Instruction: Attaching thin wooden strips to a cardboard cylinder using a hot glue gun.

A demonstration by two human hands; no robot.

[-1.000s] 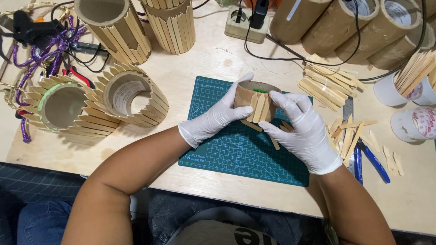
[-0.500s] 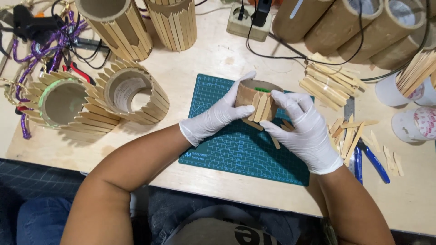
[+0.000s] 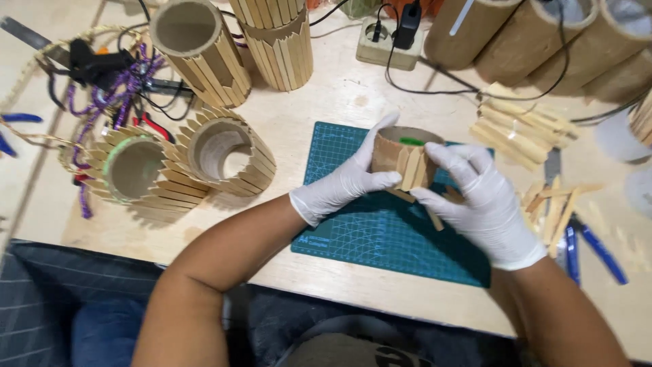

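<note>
Both my hands wear white gloves and hold a short cardboard tube (image 3: 397, 148) over a teal cutting mat (image 3: 370, 231). My left hand (image 3: 346, 180) grips the tube's left side. My right hand (image 3: 479, 200) presses flat wooden sticks (image 3: 413, 168) against its front. A few sticks are fixed side by side on the tube, and another stick lies on the mat under my right hand.
Two stick-clad tubes (image 3: 227, 153) stand left of the mat, taller clad tubes (image 3: 275, 41) behind. Bare cardboard tubes (image 3: 530, 34) lean at the back right. Loose sticks (image 3: 519, 129), blue-handled tools (image 3: 598, 248), a glue gun (image 3: 95, 58) with cords and a power strip (image 3: 387, 44) surround the mat.
Both hands and the tube stay in nearly the same place; my right fingers have shifted slightly on the sticks. The view has drifted a little.
</note>
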